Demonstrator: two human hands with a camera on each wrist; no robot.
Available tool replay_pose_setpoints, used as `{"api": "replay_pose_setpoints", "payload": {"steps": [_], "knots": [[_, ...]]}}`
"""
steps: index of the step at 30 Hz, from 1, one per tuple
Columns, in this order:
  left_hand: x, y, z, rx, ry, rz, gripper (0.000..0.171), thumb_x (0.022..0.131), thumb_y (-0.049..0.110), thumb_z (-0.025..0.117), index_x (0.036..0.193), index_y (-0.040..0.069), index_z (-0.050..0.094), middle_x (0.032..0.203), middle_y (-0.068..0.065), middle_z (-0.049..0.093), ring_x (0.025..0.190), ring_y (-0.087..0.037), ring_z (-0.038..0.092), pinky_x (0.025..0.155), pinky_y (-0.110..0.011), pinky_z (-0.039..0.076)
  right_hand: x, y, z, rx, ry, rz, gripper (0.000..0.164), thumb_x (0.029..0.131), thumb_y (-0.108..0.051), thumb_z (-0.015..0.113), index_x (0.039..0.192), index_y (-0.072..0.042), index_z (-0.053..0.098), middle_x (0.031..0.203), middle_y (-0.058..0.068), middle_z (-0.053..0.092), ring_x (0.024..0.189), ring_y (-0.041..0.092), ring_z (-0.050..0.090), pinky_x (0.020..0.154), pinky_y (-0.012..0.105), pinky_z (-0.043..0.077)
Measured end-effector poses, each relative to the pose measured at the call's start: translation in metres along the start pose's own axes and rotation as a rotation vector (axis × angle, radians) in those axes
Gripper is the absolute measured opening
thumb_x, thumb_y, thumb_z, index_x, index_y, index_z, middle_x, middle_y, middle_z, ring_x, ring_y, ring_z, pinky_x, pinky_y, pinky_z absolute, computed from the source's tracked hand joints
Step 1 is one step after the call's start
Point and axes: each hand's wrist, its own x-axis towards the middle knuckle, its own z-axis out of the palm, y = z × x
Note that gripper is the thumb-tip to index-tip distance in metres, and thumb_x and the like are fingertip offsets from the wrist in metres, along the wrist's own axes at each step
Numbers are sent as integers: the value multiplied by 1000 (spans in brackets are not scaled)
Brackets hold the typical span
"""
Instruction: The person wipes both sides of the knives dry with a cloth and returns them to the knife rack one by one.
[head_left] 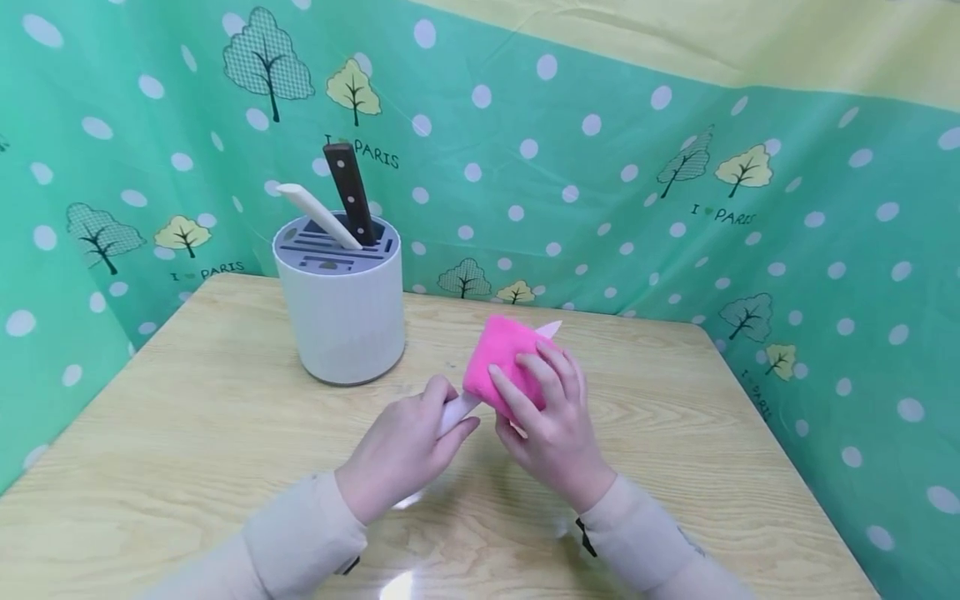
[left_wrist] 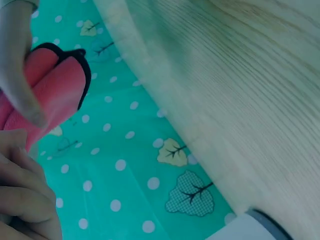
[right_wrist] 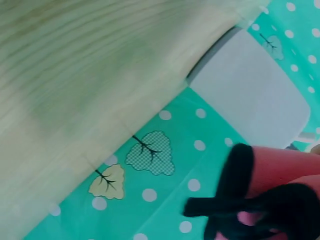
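My left hand (head_left: 405,442) grips the white handle (head_left: 457,412) of a knife, held above the table with its point up and to the right. Around the blade lies a folded pink cloth (head_left: 501,354), which my right hand (head_left: 551,412) holds with curled fingers. Only the pale blade tip (head_left: 549,329) shows past the cloth; the rest of the blade is hidden. Black edging trims the cloth (left_wrist: 62,92) in the left wrist view, where the left hand's curled fingers (left_wrist: 25,195) appear below it. In the right wrist view the cloth (right_wrist: 280,165) fills the lower right corner.
A white round knife block (head_left: 345,321) stands at the back left of the wooden table (head_left: 187,417). Its slotted top carries a knife with a dark riveted handle (head_left: 348,192) and one with a white handle (head_left: 318,215). A green dotted curtain (head_left: 600,208) hangs behind and beside the table.
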Motion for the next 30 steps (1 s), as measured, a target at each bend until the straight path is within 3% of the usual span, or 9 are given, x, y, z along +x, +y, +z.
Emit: {"api": "replay_pose_setpoints", "payload": {"steps": [4,8,12,20,30], "knots": [[-1,4,1,-75,10,-5,27,85,16,76,90,7,51,60,7,48,49,0,37,44,-15,33,-5,3,3,20,-20,0,61,69,-4,71,129,-12,59,137,24,51,127,50,43,97,62,44],[-2,7,4,-101,25,-6,26,84,13,76,91,7,52,60,7,48,49,1,37,44,-13,32,-9,7,5,19,-18,-8,70,63,5,75,129,-13,58,138,21,52,128,50,42,98,58,46],[-2,7,6,-89,61,15,25,83,10,76,90,7,52,60,6,49,49,1,36,43,-12,31,-11,9,9,1,9,-21,66,67,8,70,128,-14,61,138,16,55,127,46,45,94,54,48],[-5,6,10,-20,99,32,23,81,7,76,88,7,54,59,7,49,49,3,33,42,-11,28,-11,11,14,-90,102,-54,38,89,-2,55,123,-14,67,130,10,64,117,41,55,73,43,47],[-10,6,12,6,171,52,20,79,8,76,88,10,57,56,10,45,48,6,27,41,-10,23,-4,13,13,-159,194,-117,24,95,-11,60,115,-17,72,122,7,70,109,36,60,64,38,44]]}}
